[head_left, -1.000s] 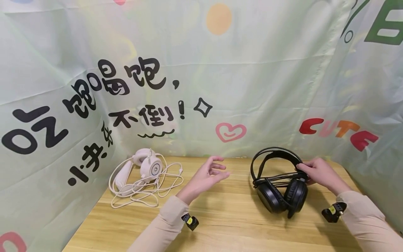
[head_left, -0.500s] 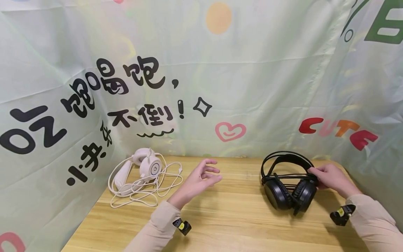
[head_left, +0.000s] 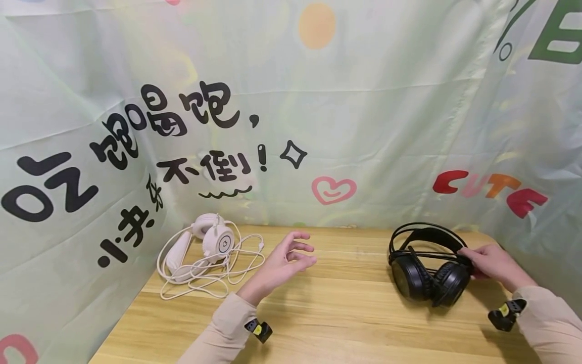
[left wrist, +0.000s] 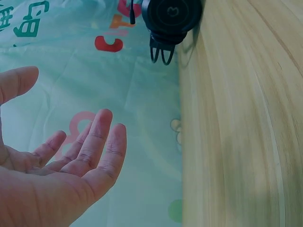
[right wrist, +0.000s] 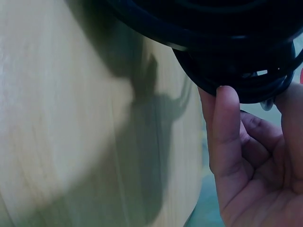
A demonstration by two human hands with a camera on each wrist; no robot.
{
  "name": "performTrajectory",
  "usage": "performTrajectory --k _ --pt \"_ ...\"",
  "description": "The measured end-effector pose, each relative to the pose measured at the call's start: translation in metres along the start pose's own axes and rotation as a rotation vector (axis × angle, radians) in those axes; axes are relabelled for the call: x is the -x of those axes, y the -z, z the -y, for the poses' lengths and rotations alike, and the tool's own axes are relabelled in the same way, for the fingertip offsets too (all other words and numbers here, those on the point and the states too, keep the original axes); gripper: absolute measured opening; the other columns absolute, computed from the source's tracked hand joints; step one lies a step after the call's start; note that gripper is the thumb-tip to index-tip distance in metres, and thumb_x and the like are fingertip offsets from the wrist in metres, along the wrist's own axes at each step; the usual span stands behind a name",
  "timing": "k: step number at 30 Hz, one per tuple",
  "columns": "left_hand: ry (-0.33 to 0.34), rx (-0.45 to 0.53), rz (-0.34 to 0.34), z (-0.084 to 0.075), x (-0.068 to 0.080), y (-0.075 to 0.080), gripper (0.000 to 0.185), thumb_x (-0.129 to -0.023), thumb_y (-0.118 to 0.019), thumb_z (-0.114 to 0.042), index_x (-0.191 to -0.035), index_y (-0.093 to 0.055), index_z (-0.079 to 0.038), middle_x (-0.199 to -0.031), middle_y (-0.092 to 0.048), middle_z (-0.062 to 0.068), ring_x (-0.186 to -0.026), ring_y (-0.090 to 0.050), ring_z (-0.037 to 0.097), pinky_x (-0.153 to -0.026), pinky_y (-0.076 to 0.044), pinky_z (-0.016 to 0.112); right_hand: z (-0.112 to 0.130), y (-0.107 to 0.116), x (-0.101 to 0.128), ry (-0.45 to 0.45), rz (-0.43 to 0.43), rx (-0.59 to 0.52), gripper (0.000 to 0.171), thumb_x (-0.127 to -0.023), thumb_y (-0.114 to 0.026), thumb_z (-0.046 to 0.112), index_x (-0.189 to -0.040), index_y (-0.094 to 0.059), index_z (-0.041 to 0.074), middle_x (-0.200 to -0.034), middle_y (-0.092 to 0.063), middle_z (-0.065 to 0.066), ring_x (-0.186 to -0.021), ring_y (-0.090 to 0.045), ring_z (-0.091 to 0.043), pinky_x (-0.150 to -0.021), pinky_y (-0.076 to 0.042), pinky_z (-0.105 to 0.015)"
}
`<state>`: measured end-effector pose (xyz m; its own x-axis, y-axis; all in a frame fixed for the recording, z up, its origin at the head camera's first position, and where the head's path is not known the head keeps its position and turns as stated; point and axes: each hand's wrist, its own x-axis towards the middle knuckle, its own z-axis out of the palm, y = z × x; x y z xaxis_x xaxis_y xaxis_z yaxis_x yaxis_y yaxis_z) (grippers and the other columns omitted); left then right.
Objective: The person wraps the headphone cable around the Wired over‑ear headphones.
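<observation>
On my wooden table (head_left: 345, 313), white headphones (head_left: 210, 241) lie far left with their cord; my left hand (head_left: 284, 260) hovers mid-table, fingers loosely spread, holding nothing; at the right end, my right hand (head_left: 493, 263) grips the black headphones (head_left: 427, 268).

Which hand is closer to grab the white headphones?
Probably the left hand: it hovers open beside the white headphones, while the right hand holds the black headphones.

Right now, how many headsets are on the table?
2. The white headset lies at the table's far left with its cord coiled around it. The black headset sits at the far right, gripped by the right hand. None looks hidden.
</observation>
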<state>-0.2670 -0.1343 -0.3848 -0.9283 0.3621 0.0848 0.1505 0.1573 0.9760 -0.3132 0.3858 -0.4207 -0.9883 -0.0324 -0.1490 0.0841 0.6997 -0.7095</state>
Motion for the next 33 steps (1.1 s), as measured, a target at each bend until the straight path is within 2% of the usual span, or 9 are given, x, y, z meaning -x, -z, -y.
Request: performTrajectory --k 4,8,12,19,28,33 --pt "-0.010 -0.003 -0.002 0.000 0.002 0.002 0.055 -0.100 -0.076 -0.022 -0.147 -0.050 -0.015 -0.138 -0.064 0.016 -0.113 -0.071 0.021 -0.102 -0.062 0.047 -0.005 0.001 0.000 -0.010 0.008 -0.016 0.051 -0.114 -0.046 0.033 -0.078 -0.071 0.007 -0.056 -0.050 0.008 -0.057 -0.065 -0.007 -0.061 -0.061 -0.025" --pt "-0.014 -0.011 -0.003 0.000 0.004 0.004 0.054 -0.100 -0.076 -0.021 -0.147 -0.050 -0.014 -0.137 -0.064 0.017 -0.111 -0.071 0.021 -0.102 -0.062 0.049 -0.006 0.001 0.002 -0.025 0.009 0.022 0.054 -0.113 -0.049 0.040 -0.068 -0.064 0.014 -0.054 -0.047 0.009 -0.057 -0.064 -0.008 -0.061 -0.058 -0.024" --pt "-0.009 -0.016 -0.004 0.000 0.006 0.005 0.054 -0.099 -0.077 -0.021 -0.146 -0.051 -0.014 -0.136 -0.064 0.017 -0.110 -0.071 0.021 -0.103 -0.061 0.051 -0.006 0.002 0.003 -0.054 0.022 0.045 0.055 -0.112 -0.050 0.047 -0.066 -0.061 0.018 -0.054 -0.044 0.010 -0.058 -0.064 -0.008 -0.062 -0.057 -0.023" --pt "0.001 -0.038 -0.007 -0.002 0.008 0.009 0.053 -0.099 -0.078 -0.021 -0.145 -0.052 -0.014 -0.137 -0.064 0.016 -0.113 -0.070 0.023 -0.102 -0.062 0.051 -0.007 0.004 0.005 -0.113 0.053 0.032 0.060 -0.110 -0.048 0.058 -0.062 -0.043 0.022 -0.057 -0.043 0.010 -0.063 -0.066 -0.008 -0.068 -0.058 -0.022" --pt "0.016 -0.065 -0.022 -0.001 0.012 0.016 0.053 -0.098 -0.079 -0.023 -0.144 -0.054 -0.015 -0.136 -0.064 0.015 -0.112 -0.070 0.022 -0.098 -0.063 0.041 -0.011 0.001 0.006 -0.124 0.050 0.059 0.061 -0.108 -0.047 0.061 -0.063 -0.048 0.020 -0.058 -0.048 0.009 -0.057 -0.058 -0.007 -0.057 -0.050 -0.024" --pt "0.009 -0.070 -0.028 0.001 0.013 0.018 0.052 -0.098 -0.078 -0.020 -0.144 -0.054 -0.013 -0.135 -0.064 0.017 -0.110 -0.071 0.023 -0.096 -0.063 0.041 -0.013 0.002 0.006 -0.132 0.061 0.049 0.062 -0.108 -0.046 0.064 -0.063 -0.048 0.020 -0.059 -0.050 0.008 -0.057 -0.058 -0.007 -0.056 -0.050 -0.023"
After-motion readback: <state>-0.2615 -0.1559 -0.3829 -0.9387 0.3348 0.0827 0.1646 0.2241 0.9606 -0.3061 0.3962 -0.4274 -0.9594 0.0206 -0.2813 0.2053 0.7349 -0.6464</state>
